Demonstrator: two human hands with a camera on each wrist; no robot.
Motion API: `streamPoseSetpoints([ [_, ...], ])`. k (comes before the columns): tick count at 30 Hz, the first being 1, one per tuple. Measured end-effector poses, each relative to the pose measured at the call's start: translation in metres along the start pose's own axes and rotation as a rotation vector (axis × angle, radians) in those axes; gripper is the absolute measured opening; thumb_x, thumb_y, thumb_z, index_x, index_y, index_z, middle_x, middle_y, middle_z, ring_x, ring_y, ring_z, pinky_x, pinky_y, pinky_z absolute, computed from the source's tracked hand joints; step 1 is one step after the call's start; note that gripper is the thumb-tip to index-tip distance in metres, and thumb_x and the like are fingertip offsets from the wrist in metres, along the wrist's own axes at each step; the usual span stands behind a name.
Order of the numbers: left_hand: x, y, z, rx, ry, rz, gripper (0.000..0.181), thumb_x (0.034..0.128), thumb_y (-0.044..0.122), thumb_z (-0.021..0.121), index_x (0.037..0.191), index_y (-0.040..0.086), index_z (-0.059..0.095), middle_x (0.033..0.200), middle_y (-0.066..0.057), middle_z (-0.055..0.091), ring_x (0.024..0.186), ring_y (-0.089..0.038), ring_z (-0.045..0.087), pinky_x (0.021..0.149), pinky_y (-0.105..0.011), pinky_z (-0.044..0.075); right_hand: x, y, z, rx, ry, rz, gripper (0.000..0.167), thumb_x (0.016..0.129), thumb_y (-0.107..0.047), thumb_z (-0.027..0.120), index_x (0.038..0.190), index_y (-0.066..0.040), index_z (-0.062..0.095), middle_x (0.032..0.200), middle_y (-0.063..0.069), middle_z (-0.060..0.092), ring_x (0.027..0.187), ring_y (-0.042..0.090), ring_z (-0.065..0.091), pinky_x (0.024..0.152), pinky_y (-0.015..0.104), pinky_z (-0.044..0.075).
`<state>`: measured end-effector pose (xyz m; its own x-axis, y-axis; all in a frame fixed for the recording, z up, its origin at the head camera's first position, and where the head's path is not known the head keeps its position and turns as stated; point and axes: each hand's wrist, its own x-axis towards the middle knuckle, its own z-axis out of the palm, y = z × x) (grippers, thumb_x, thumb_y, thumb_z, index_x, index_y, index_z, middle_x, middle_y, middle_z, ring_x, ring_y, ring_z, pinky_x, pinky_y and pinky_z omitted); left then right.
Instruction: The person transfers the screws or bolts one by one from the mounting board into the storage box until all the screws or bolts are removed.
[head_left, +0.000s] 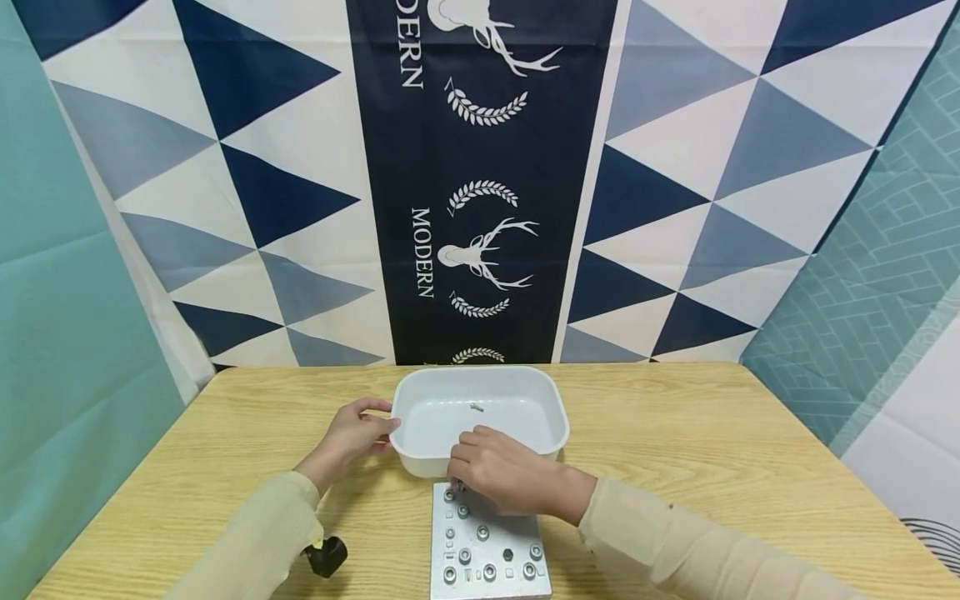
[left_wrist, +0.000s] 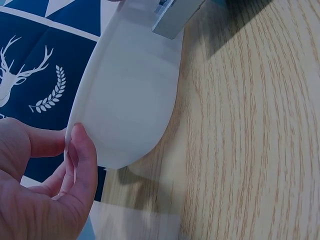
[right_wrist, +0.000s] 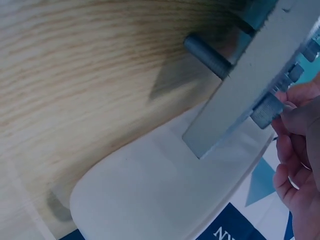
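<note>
My left hand [head_left: 358,437] pinches the left rim of a white plastic basin [head_left: 427,465] between thumb and fingers; the grip shows closely in the left wrist view. Inside the basin lies one small screw [head_left: 477,407]. At the far edge of a silver metal plate [head_left: 510,523], my right hand [head_left: 498,471] pinches the knurled head of a socket-head bolt [right_wrist: 267,111] standing at the plate's face. Several more bolts [head_left: 482,532] sit in the plate, along with rectangular slots. The right hand partly hides the plate's far right corner.
The plate stands just in front of the basin on the wooden table [head_left: 675,433]. A dark post [right_wrist: 207,55] sticks out from the plate's underside. A small black object [head_left: 327,557] is beside the left sleeve. Patterned cloth [head_left: 487,183] hangs behind the table.
</note>
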<state>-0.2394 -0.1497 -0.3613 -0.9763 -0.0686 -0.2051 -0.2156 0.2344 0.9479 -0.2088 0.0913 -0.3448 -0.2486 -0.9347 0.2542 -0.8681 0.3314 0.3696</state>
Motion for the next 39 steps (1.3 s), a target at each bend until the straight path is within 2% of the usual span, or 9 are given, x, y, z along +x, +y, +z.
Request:
streamPoseSetpoints([
  [8,0.0,-0.001,0.0,-0.002,0.0,0.004,0.034,0.0899,0.005,0.062,0.122,-0.002,0.053,0.095,-0.015,0.065,0.072,-0.013,0.064,0.071,-0.029,0.059,0.001,0.004,-0.005,0.027,0.021,-0.01,0.013,0.084,-0.012,0.068,0.095,-0.02,0.068,0.089,-0.011,0.067,0.086,0.007,0.058,0.083,0.023,0.049],
  [15,0.0,-0.002,0.0,-0.004,0.003,0.005,0.034,0.0897,0.005,0.062,0.122,-0.002,0.053,0.096,-0.015,0.065,0.072,-0.013,0.064,0.072,-0.03,0.059,0.001,0.006,-0.007,0.039,0.052,-0.01,0.01,0.087,-0.011,0.064,0.091,-0.02,0.067,0.086,-0.01,0.066,0.083,0.008,0.057,0.082,0.023,0.05],
  [24,0.001,-0.002,0.001,-0.015,0.01,0.001,0.034,0.0894,0.005,0.063,0.121,-0.002,0.053,0.093,-0.014,0.064,0.073,-0.014,0.064,0.071,-0.029,0.059,0.002,0.014,-0.014,0.008,0.082,0.006,0.019,0.079,-0.004,0.068,0.092,-0.018,0.068,0.085,-0.009,0.067,0.082,0.009,0.057,0.084,0.025,0.051],
  [33,0.001,-0.001,0.002,-0.023,0.012,0.005,0.034,0.0886,0.004,0.064,0.12,-0.003,0.054,0.092,-0.015,0.066,0.071,-0.014,0.064,0.069,-0.029,0.059,0.002,0.024,-0.016,-0.026,0.112,0.003,0.015,0.083,-0.005,0.064,0.089,-0.018,0.067,0.082,-0.009,0.065,0.079,0.009,0.055,0.074,0.024,0.046],
  [39,0.0,-0.001,0.001,-0.016,0.012,0.009,0.033,0.089,0.004,0.063,0.12,-0.003,0.054,0.092,-0.014,0.065,0.072,-0.014,0.064,0.07,-0.029,0.059,0.004,0.031,-0.015,-0.021,0.144,0.009,0.015,0.084,-0.004,0.064,0.088,-0.018,0.067,0.081,-0.009,0.066,0.079,0.009,0.056,0.072,0.023,0.044],
])
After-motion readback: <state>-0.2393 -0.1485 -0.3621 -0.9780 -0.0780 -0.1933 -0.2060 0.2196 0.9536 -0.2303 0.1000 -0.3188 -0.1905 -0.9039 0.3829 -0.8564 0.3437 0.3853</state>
